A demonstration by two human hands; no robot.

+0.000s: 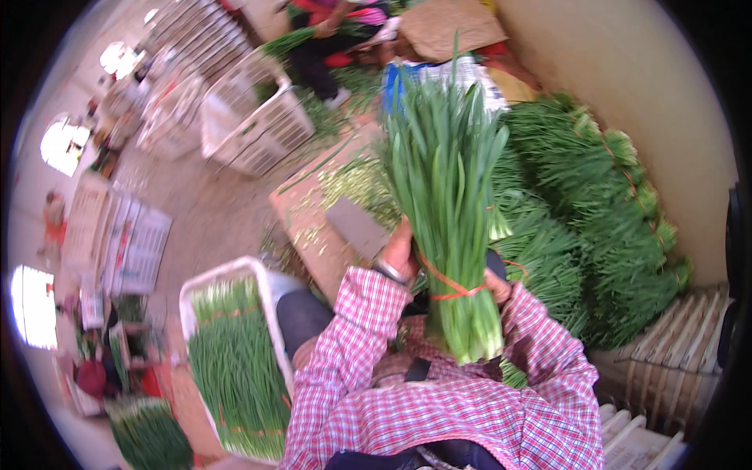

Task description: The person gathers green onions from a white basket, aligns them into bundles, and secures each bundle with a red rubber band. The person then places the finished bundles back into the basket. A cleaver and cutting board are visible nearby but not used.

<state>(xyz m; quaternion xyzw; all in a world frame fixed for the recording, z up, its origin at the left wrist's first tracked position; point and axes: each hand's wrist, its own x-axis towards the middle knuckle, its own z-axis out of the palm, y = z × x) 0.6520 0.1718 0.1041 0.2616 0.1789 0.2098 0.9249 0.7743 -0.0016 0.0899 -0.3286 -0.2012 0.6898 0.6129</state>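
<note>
A thick bundle of garlic chives (pixel 449 194) stands upright before my chest, leaf tips away from me and pale cut ends towards me. An orange tie (pixel 458 290) circles its lower part. My left hand (pixel 401 252) holds the bundle's left side. On the other side my right hand (pixel 497 286) grips it near the tie, partly hidden by the stalks. Beyond my left hand, a broad grey cleaver blade (pixel 356 226) lies on a reddish board (pixel 302 226); its handle cannot be seen. Pale chopped stalk ends (pixel 358 182) are scattered around the blade.
A white plastic crate (pixel 255 267) of tied chives stands at my left. Bundles (pixel 587 229) are heaped along the right wall (pixel 623 76). Farther off are a pale slatted basket (pixel 258 138), stacked crates (pixel 132 247) and a seated person (pixel 329 35) holding chives.
</note>
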